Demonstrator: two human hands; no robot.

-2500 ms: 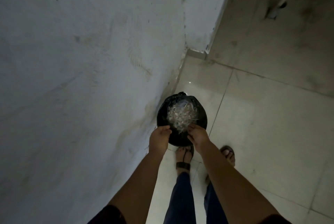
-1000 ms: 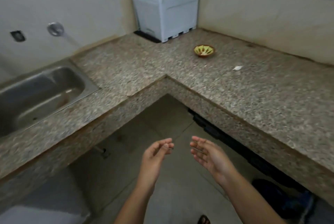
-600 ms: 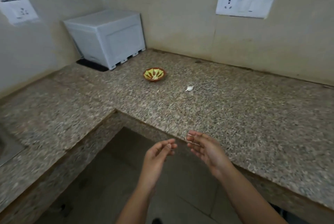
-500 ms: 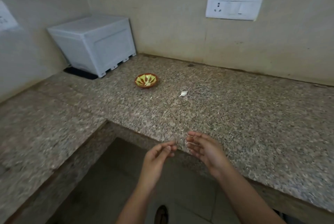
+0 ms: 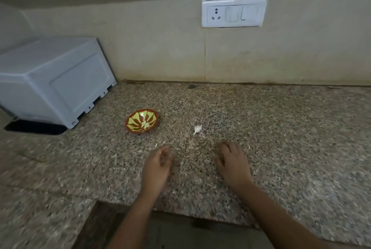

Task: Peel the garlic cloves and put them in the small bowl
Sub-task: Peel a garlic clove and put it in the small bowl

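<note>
Head view: a speckled granite counter (image 5: 291,148) is being looked down on, filling most of the picture up to the back wall. At its back left corner a white boxy appliance (image 5: 56,80) is being carried on a dark mat (image 5: 34,129). On the wall above the back edge a white switch plate (image 5: 233,12) is being shown.

Near the front edge both hands are being held low over the stone, well apart from each other. The left hand (image 5: 157,165) is being kept loosely curled, with nothing seen in it. The right hand (image 5: 232,162) is being held palm down, fingers bent and relaxed, gripping nothing. Whether either is touching the counter cannot be told.

Toward the middle, nearer the appliance, the small bowl (image 5: 142,121) is being kept, with something pale in it, perhaps peeled garlic. Right of the bowl and apart from it, beyond the right hand, one garlic clove (image 5: 197,129) is being left in its skin.

The clove is being judged light, firm and small, with papery, brittle skin, and likely to skid on polished stone. It is best being pinched across its plump middle, the skin being torn from the pointed end.
</note>
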